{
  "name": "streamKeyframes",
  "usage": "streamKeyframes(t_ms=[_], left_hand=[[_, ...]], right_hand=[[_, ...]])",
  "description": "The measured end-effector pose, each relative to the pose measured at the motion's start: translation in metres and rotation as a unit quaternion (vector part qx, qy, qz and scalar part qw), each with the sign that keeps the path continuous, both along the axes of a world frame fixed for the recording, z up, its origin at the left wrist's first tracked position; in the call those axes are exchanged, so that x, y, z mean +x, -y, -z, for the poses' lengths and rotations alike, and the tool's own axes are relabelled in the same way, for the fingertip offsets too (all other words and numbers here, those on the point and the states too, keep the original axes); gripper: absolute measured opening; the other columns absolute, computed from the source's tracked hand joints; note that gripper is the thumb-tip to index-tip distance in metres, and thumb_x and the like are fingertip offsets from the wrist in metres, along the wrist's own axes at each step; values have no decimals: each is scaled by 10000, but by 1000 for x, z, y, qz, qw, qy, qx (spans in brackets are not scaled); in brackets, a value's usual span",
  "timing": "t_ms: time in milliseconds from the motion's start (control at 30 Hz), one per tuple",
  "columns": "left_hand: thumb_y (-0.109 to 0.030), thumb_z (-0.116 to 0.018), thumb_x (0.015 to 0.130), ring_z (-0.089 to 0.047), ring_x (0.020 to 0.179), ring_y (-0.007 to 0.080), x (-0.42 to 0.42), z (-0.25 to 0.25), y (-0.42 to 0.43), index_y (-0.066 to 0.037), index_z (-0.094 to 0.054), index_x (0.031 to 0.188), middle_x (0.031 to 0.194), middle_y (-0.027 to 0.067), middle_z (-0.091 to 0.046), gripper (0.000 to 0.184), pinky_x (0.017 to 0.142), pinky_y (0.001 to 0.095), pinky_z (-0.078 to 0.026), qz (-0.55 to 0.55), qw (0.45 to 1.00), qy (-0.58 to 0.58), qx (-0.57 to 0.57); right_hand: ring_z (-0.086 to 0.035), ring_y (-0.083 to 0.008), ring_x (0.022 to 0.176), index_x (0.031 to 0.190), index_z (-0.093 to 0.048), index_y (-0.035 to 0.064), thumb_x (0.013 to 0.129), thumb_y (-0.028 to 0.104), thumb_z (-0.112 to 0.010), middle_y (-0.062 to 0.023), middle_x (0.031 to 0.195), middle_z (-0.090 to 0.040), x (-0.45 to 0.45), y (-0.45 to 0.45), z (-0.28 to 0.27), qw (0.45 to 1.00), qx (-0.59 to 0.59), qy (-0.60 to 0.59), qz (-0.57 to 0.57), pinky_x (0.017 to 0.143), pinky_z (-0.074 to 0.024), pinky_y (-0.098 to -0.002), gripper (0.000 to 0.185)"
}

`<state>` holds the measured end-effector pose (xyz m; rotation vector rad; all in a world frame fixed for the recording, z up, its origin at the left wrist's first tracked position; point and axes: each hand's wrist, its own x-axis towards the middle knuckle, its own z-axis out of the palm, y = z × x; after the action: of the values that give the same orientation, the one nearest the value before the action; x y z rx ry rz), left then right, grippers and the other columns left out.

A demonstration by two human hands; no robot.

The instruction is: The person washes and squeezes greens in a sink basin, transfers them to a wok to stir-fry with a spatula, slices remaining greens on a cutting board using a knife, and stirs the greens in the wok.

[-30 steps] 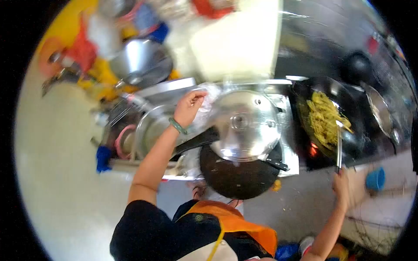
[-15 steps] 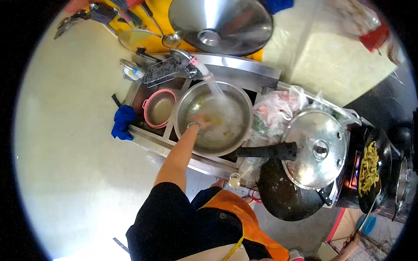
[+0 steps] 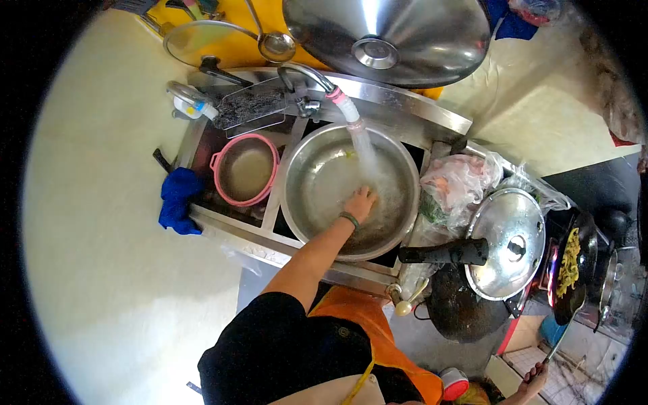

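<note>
A wide steel basin (image 3: 291, 192) of cloudy water sits over the sink, under a running tap (image 3: 345, 104). My left hand (image 3: 361, 204) is down in that basin, fingers slightly apart, beside the falling stream. Nothing shows in its grip, though water blurs the fingertips. Far to the right, my right hand (image 3: 535, 379) is closed round the long handle of a wok spatula (image 3: 559, 344). The spatula's head reaches into a dark wok (image 3: 588, 253) on a lit burner, where yellow-green strips of food (image 3: 569, 263) lie.
Left of the basin stands a pink-rimmed bowl (image 3: 214, 165). To its right lie plastic bags (image 3: 466, 179), a steel lid (image 3: 503, 273), a black handle (image 3: 445, 252) and another dark wok (image 3: 466, 324). Behind the tap leans a large steel lid (image 3: 432, 40).
My left hand has moved rightward in the basin, nearer the water stream. The view has shifted closer to the sink. My right hand still grips the spatula.
</note>
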<state>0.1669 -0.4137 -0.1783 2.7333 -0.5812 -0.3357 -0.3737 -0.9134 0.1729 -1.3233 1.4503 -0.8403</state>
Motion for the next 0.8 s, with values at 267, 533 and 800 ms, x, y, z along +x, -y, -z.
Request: streamKeyframes(t_ms=[267,533,800], left_hand=[[-194,-587,833,-571,679,174,13,25,-9,-22,-604,963,809,63,-609,216,606,315,-470,-329,744,-396,-425],[-83,-546,863,-552,922,357,21,-64,-44,-14,-601,936,1066,187,-552,115,790,434,-469,20,992,83,-93],[-69,-583,823,-573,919,353,-47,-316,219,-40,-602,995,950,173,-583,175,804,389,-466,157,925,82,-336]], right_hand=[[-429,-50,562,1171,-600,77,918,291,-539,-1,797,-533,36,-61,-38,1000,-21,2,-16,422,-330,-175,337],[-416,-57,457,1078,-594,24,925,240,-513,11,649,-506,51,-36,-26,998,-42,-20,-48,370,-283,-201,277],[-363,-45,399,864,-560,60,944,205,-464,45,542,-430,-1,-29,-20,997,-70,-6,-43,346,-262,-204,191]])
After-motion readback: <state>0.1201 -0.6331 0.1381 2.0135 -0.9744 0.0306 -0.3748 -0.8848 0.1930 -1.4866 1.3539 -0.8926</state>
